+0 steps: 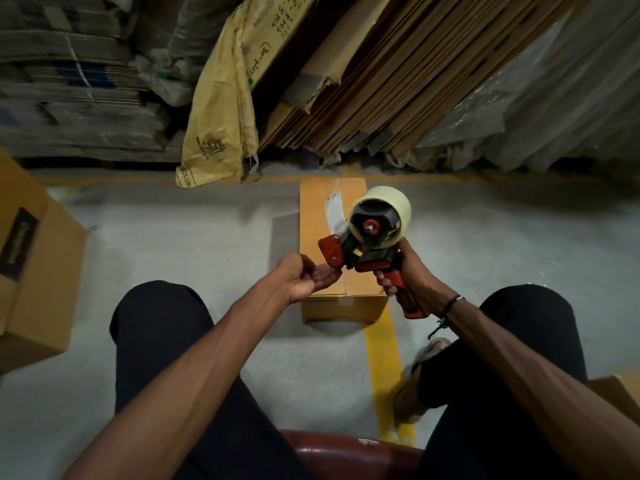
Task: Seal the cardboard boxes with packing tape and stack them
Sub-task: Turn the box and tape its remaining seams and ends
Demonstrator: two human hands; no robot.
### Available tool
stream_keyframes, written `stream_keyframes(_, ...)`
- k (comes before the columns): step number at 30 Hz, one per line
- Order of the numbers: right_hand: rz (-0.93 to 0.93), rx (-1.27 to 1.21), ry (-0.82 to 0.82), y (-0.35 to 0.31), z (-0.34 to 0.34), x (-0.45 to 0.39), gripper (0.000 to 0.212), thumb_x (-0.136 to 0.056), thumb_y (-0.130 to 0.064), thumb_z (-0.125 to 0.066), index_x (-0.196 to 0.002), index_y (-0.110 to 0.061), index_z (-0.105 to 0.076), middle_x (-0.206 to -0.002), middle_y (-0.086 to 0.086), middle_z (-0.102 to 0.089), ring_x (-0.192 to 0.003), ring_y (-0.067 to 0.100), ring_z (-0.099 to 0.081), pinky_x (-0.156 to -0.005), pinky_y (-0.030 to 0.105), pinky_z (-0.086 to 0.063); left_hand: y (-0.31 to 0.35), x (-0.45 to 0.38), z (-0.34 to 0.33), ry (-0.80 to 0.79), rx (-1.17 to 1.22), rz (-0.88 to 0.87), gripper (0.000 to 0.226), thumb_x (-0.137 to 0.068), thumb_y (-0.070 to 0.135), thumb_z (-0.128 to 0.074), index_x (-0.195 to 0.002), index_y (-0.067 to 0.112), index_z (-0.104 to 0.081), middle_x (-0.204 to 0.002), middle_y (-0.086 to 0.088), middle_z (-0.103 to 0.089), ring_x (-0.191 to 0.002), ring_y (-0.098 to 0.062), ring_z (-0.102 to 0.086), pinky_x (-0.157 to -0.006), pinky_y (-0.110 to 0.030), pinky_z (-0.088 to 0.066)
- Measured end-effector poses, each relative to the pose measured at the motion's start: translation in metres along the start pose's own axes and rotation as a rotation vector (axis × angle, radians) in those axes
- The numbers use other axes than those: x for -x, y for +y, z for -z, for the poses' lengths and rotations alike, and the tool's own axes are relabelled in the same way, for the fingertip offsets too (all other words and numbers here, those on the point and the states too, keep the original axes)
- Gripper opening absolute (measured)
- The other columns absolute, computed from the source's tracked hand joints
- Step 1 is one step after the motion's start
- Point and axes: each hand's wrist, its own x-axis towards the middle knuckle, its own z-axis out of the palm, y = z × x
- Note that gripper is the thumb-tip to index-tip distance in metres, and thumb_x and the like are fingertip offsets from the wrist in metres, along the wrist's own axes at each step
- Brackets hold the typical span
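Note:
A small closed cardboard box (313, 220) lies on the floor in front of me, with a strip of clear tape along its top seam. My right hand (407, 271) grips the red handle of a tape dispenger (367, 237) carrying a pale tape roll (398, 206), held just above the box's near end. My left hand (304, 275) hovers at the dispenser's red front blade, fingers curled, fingertips close to the tape end; whether it pinches tape I cannot tell.
A larger cardboard box (31, 271) stands at the left. Another box corner (620, 393) shows at the lower right. Flattened cartons (398, 81) and a yellow sack (221, 109) lean behind. A yellow floor line (381, 351) runs under the box. My knees flank the box; a red seat (346, 448) is below.

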Motion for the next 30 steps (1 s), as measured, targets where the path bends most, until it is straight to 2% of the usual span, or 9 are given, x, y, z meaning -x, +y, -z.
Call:
stream_keyframes(2, -0.003, 0.007, -0.016, -0.001, -0.002, -0.001, 0.088, -0.102, -0.069, -0.008, -0.097, 0.000, -0.062, -0.064, 0.004, -0.051, -0.050, 0.011, -0.042, -0.043, 0.022, -0.033, 0.000, -0.005, 0.004, 0.035, 0.034, -0.020, 0.034, -0.098, -0.001, -0.026, -0.121, -0.016, -0.045, -0.110, -0.037, -0.063, -0.095, -0.044, -0.066, -0.086, -0.050, -0.057)
stream_keyframes(6, 0.004, 0.014, -0.047, -0.001, -0.003, -0.005, 0.089, -0.101, -0.071, -0.008, -0.099, -0.001, -0.062, -0.065, 0.004, -0.051, -0.051, 0.012, -0.042, -0.045, 0.023, -0.034, 0.005, -0.007, 0.006, 0.024, -0.099, 0.016, 0.043, -0.103, 0.025, -0.051, -0.119, -0.015, -0.052, -0.105, -0.029, -0.070, -0.088, -0.034, -0.070, -0.063, -0.043, -0.065)
stream_keyframes(9, 0.005, 0.031, -0.054, 0.000, -0.002, -0.005, 0.085, -0.102, -0.069, -0.009, -0.089, -0.004, -0.063, -0.065, 0.005, -0.051, -0.051, 0.012, -0.042, -0.045, 0.023, -0.034, -0.001, -0.007, 0.003, 0.087, -0.364, -0.029, 0.023, -0.107, 0.007, -0.050, -0.091, -0.005, -0.061, -0.072, -0.016, -0.072, -0.076, -0.022, -0.068, -0.057, -0.030, -0.062)
stream_keyframes(11, 0.009, 0.050, -0.057, 0.001, -0.001, -0.005, 0.083, -0.102, -0.069, -0.010, -0.086, -0.004, -0.059, -0.066, 0.006, -0.051, -0.051, 0.012, -0.043, -0.044, 0.023, -0.035, -0.007, -0.012, 0.004, 0.143, -0.452, -0.084, 0.024, -0.106, -0.002, -0.048, -0.088, -0.003, -0.063, -0.075, -0.015, -0.071, -0.072, -0.020, -0.068, -0.053, -0.026, -0.060)
stream_keyframes(15, 0.033, 0.115, -0.054, 0.004, 0.001, -0.008, 0.084, -0.101, -0.071, -0.009, -0.093, -0.004, -0.057, -0.068, 0.008, -0.050, -0.053, 0.013, -0.043, -0.046, 0.023, -0.035, -0.008, -0.019, 0.010, 0.230, -0.458, -0.185, 0.014, -0.102, -0.004, -0.053, -0.104, -0.005, -0.067, -0.083, -0.017, -0.070, -0.055, -0.019, -0.069, -0.050, -0.030, -0.061)
stream_keyframes(19, 0.066, 0.210, -0.033, 0.006, 0.002, -0.007, 0.087, -0.099, -0.075, -0.007, -0.078, -0.008, -0.058, -0.064, 0.005, -0.049, -0.053, 0.012, -0.039, -0.050, 0.026, -0.031, -0.009, -0.029, 0.016, 0.337, -0.477, -0.319, 0.014, -0.094, -0.010, -0.064, -0.085, 0.001, -0.067, -0.078, -0.018, -0.068, -0.053, -0.019, -0.064, -0.045, -0.029, -0.057)
stream_keyframes(23, 0.092, 0.304, -0.004, 0.012, 0.008, -0.021, 0.089, -0.095, -0.080, -0.011, -0.084, -0.004, -0.058, -0.063, 0.005, -0.050, -0.055, 0.014, -0.035, -0.051, 0.029, -0.027, -0.017, -0.048, 0.027, 0.408, -0.617, -0.430, 0.015, -0.090, -0.004, -0.074, -0.080, 0.005, -0.070, -0.090, -0.020, -0.073, -0.056, -0.019, -0.066, -0.048, -0.025, -0.055)
stream_keyframes(27, 0.070, 0.414, -0.025, 0.018, 0.021, -0.039, 0.099, -0.092, -0.084, -0.013, -0.091, 0.003, -0.061, -0.071, 0.013, -0.052, -0.056, 0.015, -0.037, -0.049, 0.026, -0.030, -0.033, -0.066, 0.035, 0.458, -0.669, -0.528, 0.016, -0.091, 0.005, -0.078, -0.077, 0.011, -0.074, -0.075, -0.009, -0.073, -0.063, -0.019, -0.070, -0.064, -0.035, -0.064)
stream_keyframes(30, 0.054, 0.499, -0.033, 0.022, 0.026, -0.048, 0.094, -0.092, -0.083, -0.012, -0.079, -0.002, -0.059, -0.068, 0.011, -0.053, -0.054, 0.014, -0.038, -0.049, 0.026, -0.033, -0.048, -0.079, 0.040, 0.483, -0.722, -0.567, 0.021, -0.091, 0.009, -0.076, -0.072, 0.016, -0.071, -0.071, -0.001, -0.071, -0.069, -0.019, -0.070, -0.070, -0.034, -0.061)
